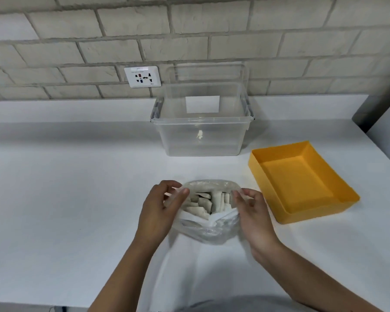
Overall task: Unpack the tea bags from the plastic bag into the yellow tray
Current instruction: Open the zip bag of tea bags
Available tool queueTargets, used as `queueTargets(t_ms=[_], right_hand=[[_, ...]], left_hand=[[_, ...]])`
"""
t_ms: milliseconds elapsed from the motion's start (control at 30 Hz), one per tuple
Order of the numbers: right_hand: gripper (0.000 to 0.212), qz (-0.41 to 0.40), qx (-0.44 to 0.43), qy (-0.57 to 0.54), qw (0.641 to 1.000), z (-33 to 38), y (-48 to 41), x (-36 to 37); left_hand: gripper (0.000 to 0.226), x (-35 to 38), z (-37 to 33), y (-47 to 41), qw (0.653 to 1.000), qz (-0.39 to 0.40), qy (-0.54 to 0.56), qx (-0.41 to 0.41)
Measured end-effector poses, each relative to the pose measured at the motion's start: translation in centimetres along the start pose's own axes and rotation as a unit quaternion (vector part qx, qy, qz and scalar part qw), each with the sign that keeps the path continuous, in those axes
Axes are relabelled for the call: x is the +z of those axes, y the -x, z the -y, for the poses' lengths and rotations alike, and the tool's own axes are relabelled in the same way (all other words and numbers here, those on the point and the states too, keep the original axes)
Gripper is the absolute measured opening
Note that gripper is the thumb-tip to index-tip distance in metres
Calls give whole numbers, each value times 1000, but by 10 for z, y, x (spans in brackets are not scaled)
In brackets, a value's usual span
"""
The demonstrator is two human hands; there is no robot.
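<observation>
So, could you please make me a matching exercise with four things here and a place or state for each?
1. white paper tea bags
2. clear plastic bag
3. yellow rectangular tray
4. clear plastic storage box

A. empty, right of the bag
B. at the back, near the wall
C. inside the bag
D. mouth held by left hand and right hand

Pairs: 1-C, 2-D, 3-A, 4-B

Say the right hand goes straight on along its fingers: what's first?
The right hand pinches the plastic bag at its rim, so that comes first; just beyond, likely the tea bags inside.
</observation>
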State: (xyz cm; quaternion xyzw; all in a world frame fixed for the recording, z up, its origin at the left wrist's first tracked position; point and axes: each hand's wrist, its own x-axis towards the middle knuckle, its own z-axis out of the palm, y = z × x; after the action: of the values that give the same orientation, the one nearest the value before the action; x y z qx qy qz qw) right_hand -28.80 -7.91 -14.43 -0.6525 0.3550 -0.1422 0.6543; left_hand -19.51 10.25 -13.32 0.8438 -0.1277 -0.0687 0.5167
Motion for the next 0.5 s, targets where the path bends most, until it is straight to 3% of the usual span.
queueTargets(t_ms=[133, 200, 267, 367, 433, 500], right_hand=[[24, -6, 58, -93, 994, -8, -2, 12], [20, -4, 80, -115, 990, -7, -15, 12], [22, 41, 134, -202, 969, 3, -31, 8], [17, 90, 171, -314, 930, 24, -51, -4], [11, 77, 161, -304, 936, 22, -57, -6], [19, 76, 113, -237, 962, 9, -57, -10]], left_hand=[[25, 25, 11, -3, 992, 10, -126, 22], [19, 37, 12, -3, 998, 16, -61, -10], [18, 40, 8, -5, 996, 12, 70, -60], [19, 31, 7, -12, 966, -24, 229, -120], [9, 24, 14, -13, 968, -27, 223, -112], [11, 19, 20, -12, 985, 2, 164, -51]])
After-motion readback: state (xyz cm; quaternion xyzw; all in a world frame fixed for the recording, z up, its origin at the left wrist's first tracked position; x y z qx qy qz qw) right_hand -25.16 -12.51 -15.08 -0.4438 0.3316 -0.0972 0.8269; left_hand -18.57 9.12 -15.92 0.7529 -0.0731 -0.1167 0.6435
